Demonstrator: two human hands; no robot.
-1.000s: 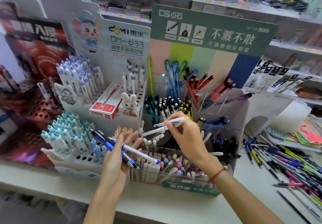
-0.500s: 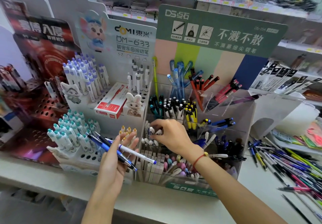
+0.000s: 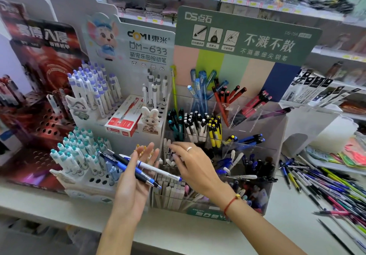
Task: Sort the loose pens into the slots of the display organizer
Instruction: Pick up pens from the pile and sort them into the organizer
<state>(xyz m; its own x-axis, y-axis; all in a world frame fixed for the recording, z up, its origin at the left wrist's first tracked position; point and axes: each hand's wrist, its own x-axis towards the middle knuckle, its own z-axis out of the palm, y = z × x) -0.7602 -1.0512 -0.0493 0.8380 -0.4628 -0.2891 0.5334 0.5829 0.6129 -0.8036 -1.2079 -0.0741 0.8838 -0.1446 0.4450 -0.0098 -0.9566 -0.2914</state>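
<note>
Item: clear tiered display organizer [image 3: 277,135] on a pale bench [image 3: 198,233], slots stocked by colour with blue, red, black-and-white, yellow and dark blue pens. Left hand [image 3: 134,183]: palm up, fingers straight and spread, carrying a small bundle laid across them, namely a white pen [image 3: 158,168], a blue pen [image 3: 126,168] and a black pen [image 3: 136,173], tips pointing right toward the organizer; nothing is pinched, the pens simply rest on the fingers. Right hand [image 3: 194,165]: grip empty and loosely wide, fingers extended over the front-left slot of white pens [image 3: 168,153], fingertips at or just above their caps; contact cannot be confirmed. Loose stock: a scattered heap of mixed pens [image 3: 326,185] lying on the bench to the right of the organizer, well apart from both hands. Adjacent: a white cardboard stand [image 3: 118,104] holding purple-capped and teal-capped pens and a red box [image 3: 122,121]. Step in hand, by judgement: between placements, the right hand free beside the white-pen slot. Next move likely calls for the right hand to take one pen from the left palm, probably the white one, match it to its slot by colour, and drop it in upright without knocking neighbours.
</note>
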